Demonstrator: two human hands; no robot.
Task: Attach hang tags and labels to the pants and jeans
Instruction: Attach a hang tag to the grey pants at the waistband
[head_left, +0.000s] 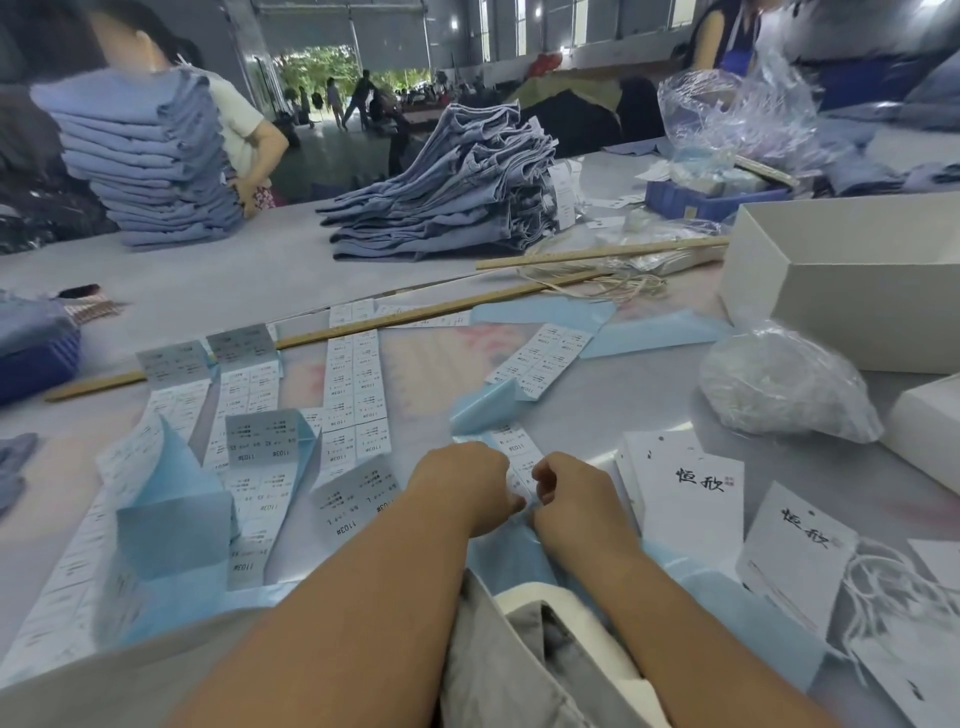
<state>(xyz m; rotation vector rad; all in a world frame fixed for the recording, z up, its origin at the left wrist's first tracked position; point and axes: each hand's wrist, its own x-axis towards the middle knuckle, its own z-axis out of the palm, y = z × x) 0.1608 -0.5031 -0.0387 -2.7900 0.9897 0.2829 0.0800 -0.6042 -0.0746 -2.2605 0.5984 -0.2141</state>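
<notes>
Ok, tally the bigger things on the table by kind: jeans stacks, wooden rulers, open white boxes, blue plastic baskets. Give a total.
Jeans stacks: 2, a neat one and a slumped one
Wooden rulers: 2, the long one and the far one
Open white boxes: 2, the large one and one at the right edge
Blue plastic baskets: 2, left and far right
Total: 8

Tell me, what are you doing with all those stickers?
Both hands, the left hand and the right hand, pinch one strip of sticker labels on the table, apparently peeling one off. More label strips lie spread out around it. White hang tags wait on the right, and stacks of folded jeans sit farther back, with no tag going on yet.
</notes>
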